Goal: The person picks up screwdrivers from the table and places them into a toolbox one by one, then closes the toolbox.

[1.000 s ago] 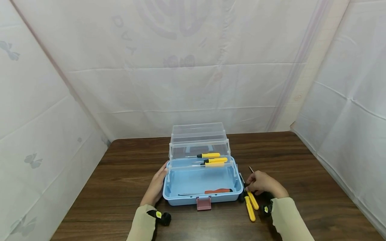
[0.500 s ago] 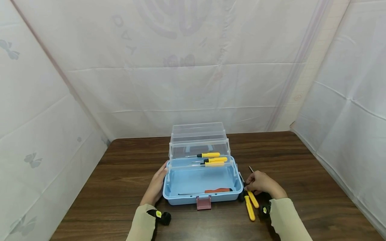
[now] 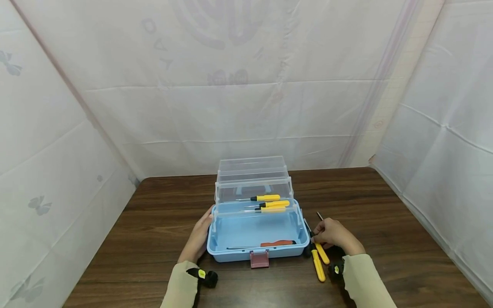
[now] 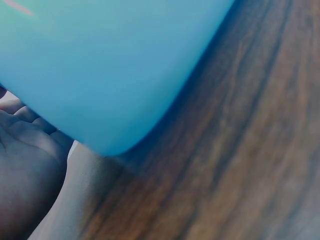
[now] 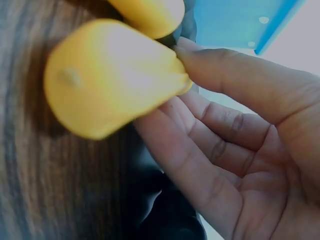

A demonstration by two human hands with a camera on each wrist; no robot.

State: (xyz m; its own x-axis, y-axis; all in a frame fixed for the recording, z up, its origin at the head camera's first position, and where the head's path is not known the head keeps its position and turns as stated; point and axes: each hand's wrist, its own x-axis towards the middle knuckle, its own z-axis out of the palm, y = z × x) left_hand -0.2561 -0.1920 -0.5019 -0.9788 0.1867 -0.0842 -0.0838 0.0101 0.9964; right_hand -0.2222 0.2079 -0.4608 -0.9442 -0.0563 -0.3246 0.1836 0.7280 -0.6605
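Note:
A light blue toolbox [image 3: 233, 256] stands with its clear lid raised. My left hand [image 3: 199, 238] rests along its left side with the fingers extended; in the left wrist view, the palm [image 4: 30, 170] lies beside the blue wall. At the box's right side, my right hand [image 3: 335, 235] pinches a screwdriver with a yellow handle [image 5: 110, 80] between thumb and fingers. Its metal shaft [image 3: 320, 216] points away beyond the hand. Another yellow-handled screwdriver [image 3: 318, 266] lies alongside on the table.
An orange-handled screwdriver [image 3: 278, 243] lies inside the box near its front wall. Several yellow-handled screwdrivers [image 3: 267, 198] sit in the clear upper trays. Dark handles [image 3: 307, 251] lie against the box's right side. A reddish latch [image 3: 259, 259] hangs at the front of the box on the brown table [image 3: 146, 239].

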